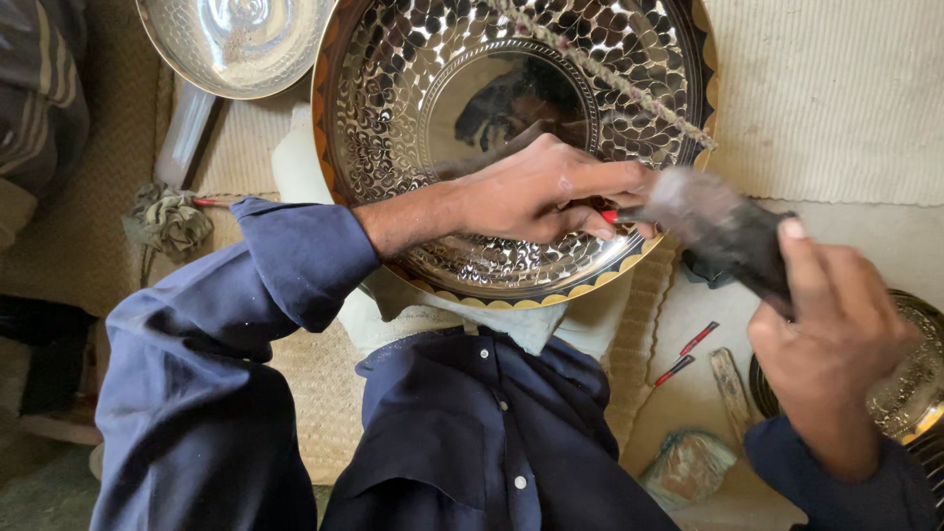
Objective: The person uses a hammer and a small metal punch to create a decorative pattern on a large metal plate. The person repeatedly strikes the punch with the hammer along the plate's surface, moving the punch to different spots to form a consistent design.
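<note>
Black hammer (728, 236) in right hand (836, 344)

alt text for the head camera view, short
A person in a dark blue shirt holds a red-handled tool in the left hand against a large hammered silver metal tray with a gold scalloped rim, while the right hand swings a blurred dark mallet towards it.

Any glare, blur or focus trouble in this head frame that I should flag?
Head view: strong glare on the hammered metal tray, its polished centre mirroring dark shapes; the dark tool in the right hand is motion-blurred, while the left hand stays fairly sharp; the blue shirt reads clearly, daylight soft.
</note>
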